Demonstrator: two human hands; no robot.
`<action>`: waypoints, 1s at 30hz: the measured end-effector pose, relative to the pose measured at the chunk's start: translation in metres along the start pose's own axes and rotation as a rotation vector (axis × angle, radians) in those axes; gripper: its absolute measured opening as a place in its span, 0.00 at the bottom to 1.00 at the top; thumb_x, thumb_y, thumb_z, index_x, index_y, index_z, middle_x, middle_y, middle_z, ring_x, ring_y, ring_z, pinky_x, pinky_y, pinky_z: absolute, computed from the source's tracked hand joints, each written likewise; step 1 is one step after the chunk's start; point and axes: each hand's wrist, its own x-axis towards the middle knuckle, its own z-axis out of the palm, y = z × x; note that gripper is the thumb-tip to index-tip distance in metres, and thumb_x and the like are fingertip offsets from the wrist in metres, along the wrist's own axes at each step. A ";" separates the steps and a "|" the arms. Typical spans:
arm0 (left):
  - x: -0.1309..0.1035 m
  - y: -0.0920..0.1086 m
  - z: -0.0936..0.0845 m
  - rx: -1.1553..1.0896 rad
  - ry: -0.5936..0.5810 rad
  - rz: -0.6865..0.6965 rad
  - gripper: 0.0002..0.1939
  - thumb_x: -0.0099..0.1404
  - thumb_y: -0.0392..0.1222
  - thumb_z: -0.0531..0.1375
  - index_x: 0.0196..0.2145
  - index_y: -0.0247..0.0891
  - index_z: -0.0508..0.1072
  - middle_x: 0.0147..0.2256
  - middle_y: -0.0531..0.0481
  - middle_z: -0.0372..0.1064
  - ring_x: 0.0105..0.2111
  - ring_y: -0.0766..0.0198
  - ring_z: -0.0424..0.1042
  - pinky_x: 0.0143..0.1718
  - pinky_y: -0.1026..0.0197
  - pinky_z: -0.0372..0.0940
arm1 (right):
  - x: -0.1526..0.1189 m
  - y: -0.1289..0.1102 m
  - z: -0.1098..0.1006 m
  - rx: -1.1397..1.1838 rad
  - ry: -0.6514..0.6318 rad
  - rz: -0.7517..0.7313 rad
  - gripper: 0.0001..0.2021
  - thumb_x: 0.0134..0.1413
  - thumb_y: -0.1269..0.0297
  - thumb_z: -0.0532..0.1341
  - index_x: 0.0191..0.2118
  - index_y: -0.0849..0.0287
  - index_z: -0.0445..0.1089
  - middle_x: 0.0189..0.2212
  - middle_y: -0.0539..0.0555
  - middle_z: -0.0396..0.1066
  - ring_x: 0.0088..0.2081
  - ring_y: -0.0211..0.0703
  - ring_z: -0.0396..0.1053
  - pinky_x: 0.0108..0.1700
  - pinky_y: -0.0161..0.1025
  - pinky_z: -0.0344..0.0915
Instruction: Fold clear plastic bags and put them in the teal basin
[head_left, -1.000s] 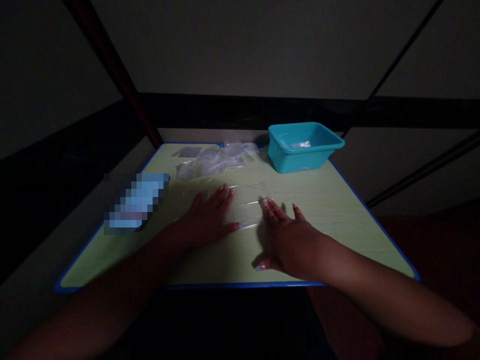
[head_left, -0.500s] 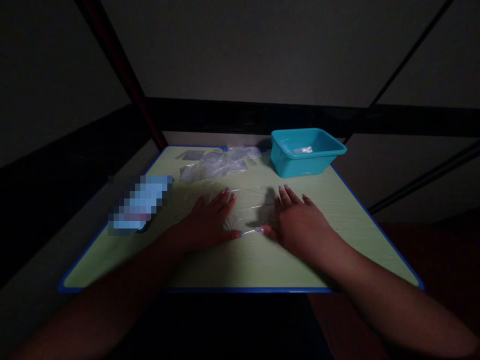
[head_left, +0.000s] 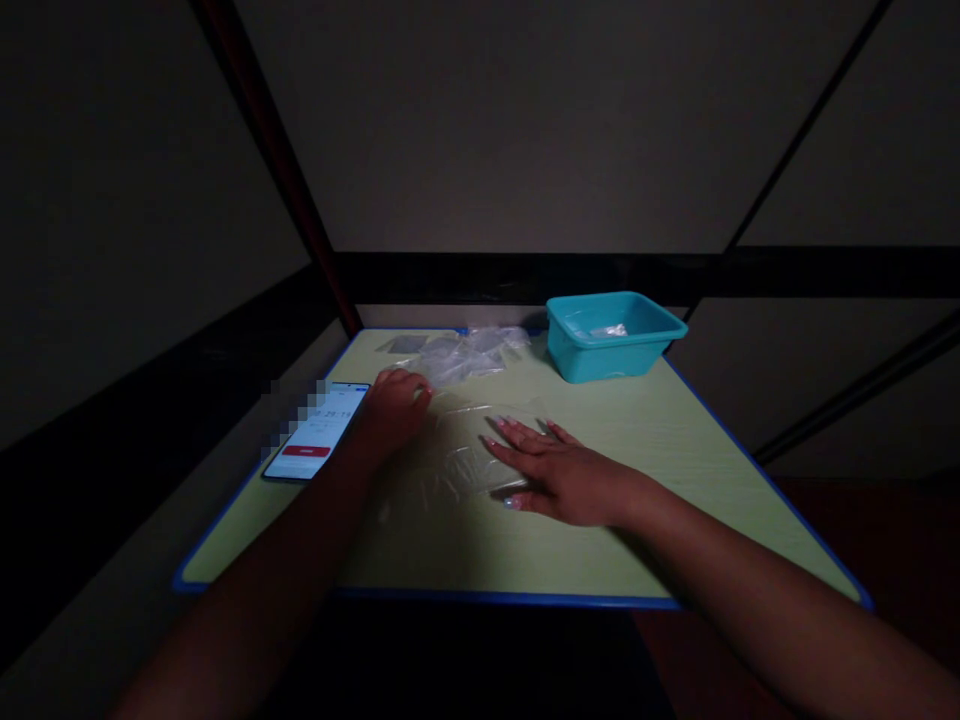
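A clear plastic bag or sheet (head_left: 465, 465) lies flat on the table, its surface lightly wrinkled. My right hand (head_left: 551, 470) rests palm down on its right part, fingers spread. Beyond the upper left of the sheet, my left hand (head_left: 396, 410) has its fingers curled in and pressed together; whatever they may hold is hidden. Just past this hand is a loose pile of crumpled clear plastic bags (head_left: 469, 355), with a flat greyish packet (head_left: 405, 344) at its left end.
A turquoise plastic basket (head_left: 607, 358) stands at the back right with some clear plastic inside. A lit phone (head_left: 315, 440) lies at the left, beside my left forearm. The pale table (head_left: 675, 520) has a blue edge, and walls rise behind and to the left.
My left hand has left the sheet's middle, moving left and away from me, and its fingers have curled. My right hand has slid slightly left, still flat. The camera's view has shifted.
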 end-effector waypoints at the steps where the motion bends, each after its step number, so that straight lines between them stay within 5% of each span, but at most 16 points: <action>1: 0.002 -0.003 0.000 0.006 0.015 -0.057 0.15 0.66 0.44 0.49 0.41 0.39 0.74 0.45 0.43 0.70 0.50 0.52 0.64 0.53 0.50 0.58 | 0.001 0.001 -0.001 0.014 0.014 -0.002 0.35 0.61 0.48 0.53 0.68 0.57 0.41 0.68 0.61 0.29 0.68 0.52 0.32 0.63 0.63 0.35; 8: 0.009 0.000 0.007 0.025 -0.001 -0.249 0.16 0.63 0.49 0.56 0.45 0.39 0.71 0.49 0.39 0.66 0.52 0.46 0.59 0.47 0.48 0.59 | 0.011 0.018 0.005 0.038 0.122 0.038 0.33 0.63 0.50 0.51 0.68 0.56 0.43 0.68 0.61 0.32 0.68 0.52 0.32 0.62 0.66 0.32; 30: 0.009 0.008 0.015 -0.015 -0.023 -0.257 0.08 0.61 0.46 0.59 0.36 0.41 0.70 0.45 0.43 0.67 0.49 0.47 0.61 0.44 0.51 0.58 | 0.013 0.021 0.008 0.080 0.113 0.063 0.32 0.61 0.50 0.53 0.66 0.60 0.50 0.67 0.65 0.35 0.68 0.54 0.34 0.62 0.66 0.34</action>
